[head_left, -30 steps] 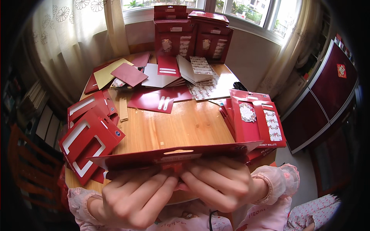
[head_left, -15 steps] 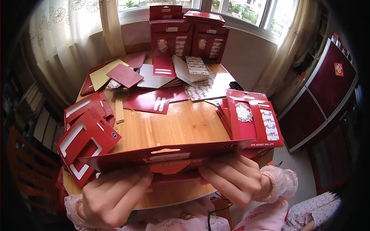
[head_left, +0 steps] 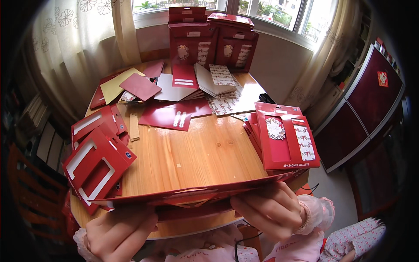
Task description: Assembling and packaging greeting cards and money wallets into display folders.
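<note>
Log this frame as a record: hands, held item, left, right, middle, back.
left hand: fingers gripping the left part of the red cardboard sleeve
right hand: fingers gripping its right part
held item: red cardboard sleeve, gap visible between its near and far panels
table left: overlapping red packs with cut-out windows
table right: red pack with a floral card and a patterned strip, on others
table middle: bare wood
table back: yellow sheet, loose cards, upright red packs
</note>
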`<state>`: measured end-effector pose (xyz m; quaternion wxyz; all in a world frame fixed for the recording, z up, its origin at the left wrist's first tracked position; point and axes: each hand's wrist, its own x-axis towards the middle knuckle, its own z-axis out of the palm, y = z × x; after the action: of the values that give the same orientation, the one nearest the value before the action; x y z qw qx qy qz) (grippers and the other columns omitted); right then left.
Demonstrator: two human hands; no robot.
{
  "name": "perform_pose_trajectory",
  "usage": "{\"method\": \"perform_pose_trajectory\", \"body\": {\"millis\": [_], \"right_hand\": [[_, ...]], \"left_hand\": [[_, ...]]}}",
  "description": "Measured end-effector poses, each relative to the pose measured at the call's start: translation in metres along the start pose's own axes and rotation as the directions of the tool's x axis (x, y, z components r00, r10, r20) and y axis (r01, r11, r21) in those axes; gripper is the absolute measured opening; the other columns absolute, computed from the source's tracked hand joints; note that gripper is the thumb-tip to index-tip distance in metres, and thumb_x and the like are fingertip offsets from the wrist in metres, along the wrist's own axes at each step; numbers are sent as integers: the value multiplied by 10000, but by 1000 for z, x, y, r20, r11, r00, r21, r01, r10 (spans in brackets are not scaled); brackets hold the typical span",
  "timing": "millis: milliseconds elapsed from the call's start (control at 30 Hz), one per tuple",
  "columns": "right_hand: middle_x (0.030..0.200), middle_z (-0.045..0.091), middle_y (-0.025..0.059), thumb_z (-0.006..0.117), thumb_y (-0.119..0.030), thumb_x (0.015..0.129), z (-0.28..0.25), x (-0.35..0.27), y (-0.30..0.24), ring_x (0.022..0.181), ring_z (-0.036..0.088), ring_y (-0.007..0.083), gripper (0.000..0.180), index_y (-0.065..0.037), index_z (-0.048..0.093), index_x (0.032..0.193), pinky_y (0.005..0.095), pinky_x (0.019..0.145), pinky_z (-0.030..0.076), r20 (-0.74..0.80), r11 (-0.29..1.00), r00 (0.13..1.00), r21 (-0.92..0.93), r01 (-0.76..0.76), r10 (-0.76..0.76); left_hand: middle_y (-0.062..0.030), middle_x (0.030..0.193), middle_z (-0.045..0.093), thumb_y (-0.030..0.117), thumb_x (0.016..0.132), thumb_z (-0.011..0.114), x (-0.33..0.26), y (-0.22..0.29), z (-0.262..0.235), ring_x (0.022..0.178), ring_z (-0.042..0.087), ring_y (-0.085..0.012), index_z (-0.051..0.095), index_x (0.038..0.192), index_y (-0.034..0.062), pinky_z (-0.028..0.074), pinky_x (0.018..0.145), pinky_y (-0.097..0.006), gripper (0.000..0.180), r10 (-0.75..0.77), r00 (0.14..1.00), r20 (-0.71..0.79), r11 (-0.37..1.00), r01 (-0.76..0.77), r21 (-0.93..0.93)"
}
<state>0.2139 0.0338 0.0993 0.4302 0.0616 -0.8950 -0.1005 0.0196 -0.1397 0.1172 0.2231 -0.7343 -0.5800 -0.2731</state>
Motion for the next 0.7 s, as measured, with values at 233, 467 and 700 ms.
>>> {"method": "perform_pose_trajectory", "body": {"millis": [233,467,700], "right_hand": [[784,604,81,641,-27,589,-6,-11,8,676,557,175,198,28,641,779,274,582,460,46,986,989,-100,-133,138],[776,599,70,660,-67,599,-10,-10,11,696,556,190,242,15,628,825,274,583,440,140,976,967,-76,-205,214],[838,620,75,687,-271,649,-4,24,-7,733,545,189,365,-17,618,902,294,635,432,268,990,957,-114,-81,109]], "left_hand": [[-149,683,616,83,492,564,4,-20,15,611,623,-248,595,743,-69,505,517,-298,295,82,996,-22,987,-84,-135],[-116,691,626,148,628,568,1,-27,16,622,625,-242,620,737,2,494,555,-315,189,46,997,-67,992,-53,-110],[-68,829,617,144,626,587,-3,-20,10,720,611,-220,660,772,63,462,655,-329,183,-13,1000,15,996,15,-83]]}}
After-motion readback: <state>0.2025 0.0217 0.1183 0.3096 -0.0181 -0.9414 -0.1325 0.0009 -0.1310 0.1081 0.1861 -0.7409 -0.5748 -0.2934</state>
